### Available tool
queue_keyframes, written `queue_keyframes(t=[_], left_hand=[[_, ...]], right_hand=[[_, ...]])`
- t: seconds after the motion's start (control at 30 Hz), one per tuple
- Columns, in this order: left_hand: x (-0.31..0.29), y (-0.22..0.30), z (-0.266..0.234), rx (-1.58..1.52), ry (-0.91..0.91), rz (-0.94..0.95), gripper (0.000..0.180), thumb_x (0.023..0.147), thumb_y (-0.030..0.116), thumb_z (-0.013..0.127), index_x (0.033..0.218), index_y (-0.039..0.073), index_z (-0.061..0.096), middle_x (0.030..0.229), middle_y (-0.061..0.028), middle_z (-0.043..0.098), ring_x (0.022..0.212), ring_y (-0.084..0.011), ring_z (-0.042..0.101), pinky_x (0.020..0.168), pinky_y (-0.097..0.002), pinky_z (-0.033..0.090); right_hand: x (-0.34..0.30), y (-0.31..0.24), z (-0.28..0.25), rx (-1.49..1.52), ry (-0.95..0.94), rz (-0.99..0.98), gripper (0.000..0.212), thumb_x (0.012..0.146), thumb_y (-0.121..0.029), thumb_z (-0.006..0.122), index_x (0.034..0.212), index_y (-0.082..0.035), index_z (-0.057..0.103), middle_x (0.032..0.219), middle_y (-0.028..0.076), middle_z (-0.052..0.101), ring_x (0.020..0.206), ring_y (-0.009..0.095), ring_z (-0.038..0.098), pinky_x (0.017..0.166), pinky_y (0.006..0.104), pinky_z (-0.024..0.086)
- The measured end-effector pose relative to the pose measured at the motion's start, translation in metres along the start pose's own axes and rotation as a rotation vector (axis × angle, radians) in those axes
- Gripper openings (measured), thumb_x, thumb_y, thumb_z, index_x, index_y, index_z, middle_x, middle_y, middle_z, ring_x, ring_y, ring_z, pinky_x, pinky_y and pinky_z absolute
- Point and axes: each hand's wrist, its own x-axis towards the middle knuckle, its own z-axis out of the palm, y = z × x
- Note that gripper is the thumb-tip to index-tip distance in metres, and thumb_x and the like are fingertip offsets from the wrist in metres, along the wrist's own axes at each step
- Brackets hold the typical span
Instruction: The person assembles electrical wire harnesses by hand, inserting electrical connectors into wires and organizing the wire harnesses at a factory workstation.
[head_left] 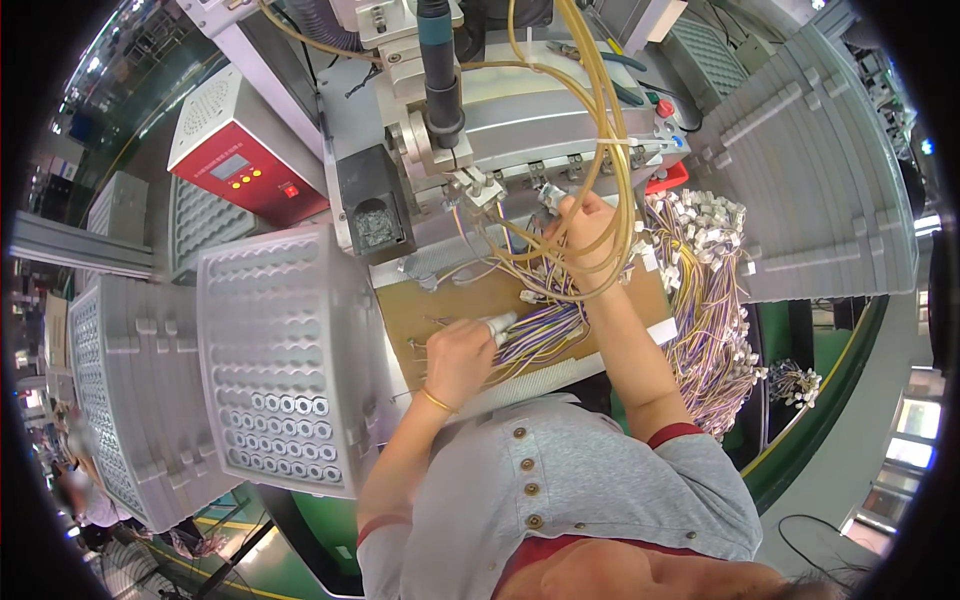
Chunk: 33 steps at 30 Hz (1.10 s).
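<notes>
On the brown work board (400,300), a bundle of purple, yellow and white wires (545,335) lies between my hands. My left hand (462,358) is curled at the bundle's left end, with pale coverings on its fingertips; whatever its fingers hold is hidden. Thin wire ends stick out to its left. Farther off, my right hand (588,225) pinches a small silvery part (550,197) at the front edge of the machine (530,130). Looped amber tubes (612,150) hang in front of that hand and partly cover it. Left of it are small metal jaws (474,190) with wires beneath them.
A black bin (375,180) of small metal bits stands beside a red-fronted control box (250,170). Left is a tray (275,350) part-filled with round metal parts. A heap of wires with white connectors (710,300) hangs at right, near stacked grey trays (810,170). Pliers (620,92) lie behind.
</notes>
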Motion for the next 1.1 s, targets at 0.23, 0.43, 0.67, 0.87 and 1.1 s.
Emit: queue_keyframes(t=[0.23,0.43,0.67,0.87,1.1], left_hand=[[0.008,0.012,-0.02,0.108,-0.174,0.005,0.021,0.067,0.003,0.061,0.086,0.009,0.066,0.061,-0.0079,0.057,0.056,-0.0219,0.053,0.052,-0.031,0.043],[0.003,0.005,-0.051,0.23,0.078,-0.135,0.018,0.064,0.004,0.064,0.082,0.008,0.067,0.064,-0.0076,0.059,0.058,-0.0194,0.055,0.054,-0.0291,0.044],[-0.015,-0.006,-0.093,-0.151,0.146,-0.506,0.018,0.07,-0.001,0.064,0.088,0.002,0.065,0.078,-0.0014,0.063,0.064,-0.005,0.052,0.056,-0.0203,0.042],[-0.028,0.0,-0.091,-0.199,0.319,-0.369,0.028,0.062,-0.008,0.065,0.088,0.003,0.065,0.072,-0.0028,0.062,0.059,-0.0095,0.053,0.054,-0.0226,0.042],[-0.051,-0.021,-0.116,0.232,0.196,-0.166,0.041,0.059,0.003,0.067,0.1,0.004,0.06,0.091,-0.0119,0.06,0.078,-0.025,0.057,0.07,-0.0308,0.044]], right_hand=[[-0.005,-0.01,0.028,0.193,0.067,0.042,0.01,0.078,-0.008,0.047,0.075,0.001,0.047,0.065,0.012,0.055,0.045,0.019,0.056,0.04,0.0278,0.046],[-0.006,-0.005,-0.025,-0.623,-0.127,-0.363,0.016,0.08,-0.014,0.054,0.075,0.002,0.056,0.066,0.008,0.059,0.049,0.014,0.056,0.043,0.0235,0.043],[-0.078,-0.005,0.014,-0.668,-0.829,-0.364,0.021,0.076,-0.011,0.059,0.096,-0.002,0.058,0.076,0.011,0.06,0.065,0.016,0.058,0.058,0.0268,0.046],[-0.103,0.006,0.051,-0.522,-1.042,-0.377,0.012,0.075,-0.007,0.058,0.079,0.002,0.05,0.06,0.008,0.048,0.05,0.011,0.044,0.046,0.0266,0.039],[-0.082,0.002,0.043,-0.45,-1.054,-0.22,0.007,0.074,-0.006,0.056,0.077,0.0,0.054,0.054,0.001,0.045,0.051,0.005,0.041,0.045,0.022,0.034]])
